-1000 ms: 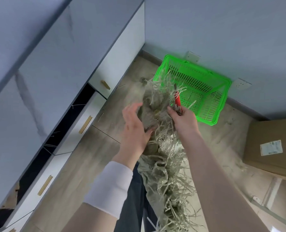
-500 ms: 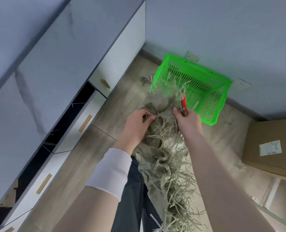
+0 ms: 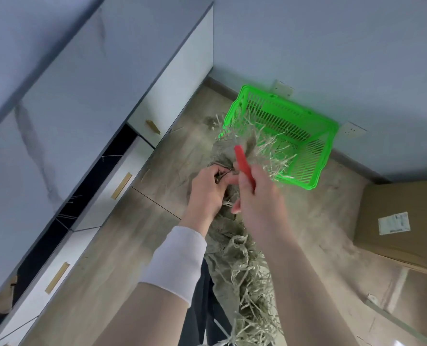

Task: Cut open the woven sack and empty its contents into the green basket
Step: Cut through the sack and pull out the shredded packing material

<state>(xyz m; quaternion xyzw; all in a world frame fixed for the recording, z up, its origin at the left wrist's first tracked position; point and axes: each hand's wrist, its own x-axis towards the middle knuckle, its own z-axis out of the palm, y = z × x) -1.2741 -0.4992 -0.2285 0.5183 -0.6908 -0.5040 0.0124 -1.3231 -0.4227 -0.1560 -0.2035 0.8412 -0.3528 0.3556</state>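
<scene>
Right hand [image 3: 256, 196] curls its fingers round a red-handled cutting tool [image 3: 242, 162]; I cannot see its blade. My left hand [image 3: 206, 188] pinches the bunched neck of the frayed grey-green woven sack [image 3: 232, 258], holding it taut for the cut. Its mouth faces the green slatted plastic basket [image 3: 330, 146] on the floor just beyond, ready for tipping.

A pale blue-grey wall [image 3: 332, 46] meets a wood-look plank floor [image 3: 122, 233] along a dark skirting board [image 3: 357, 163]. On the left runs a cabinet [image 3: 57, 83] with a marbled grey-white top and white drawers [image 3: 102, 196] with brass-coloured handles [image 3: 121, 182]. Two wall sockets [image 3: 282, 87] sit low. A labelled cardboard box [image 3: 407, 196] stands at right.
</scene>
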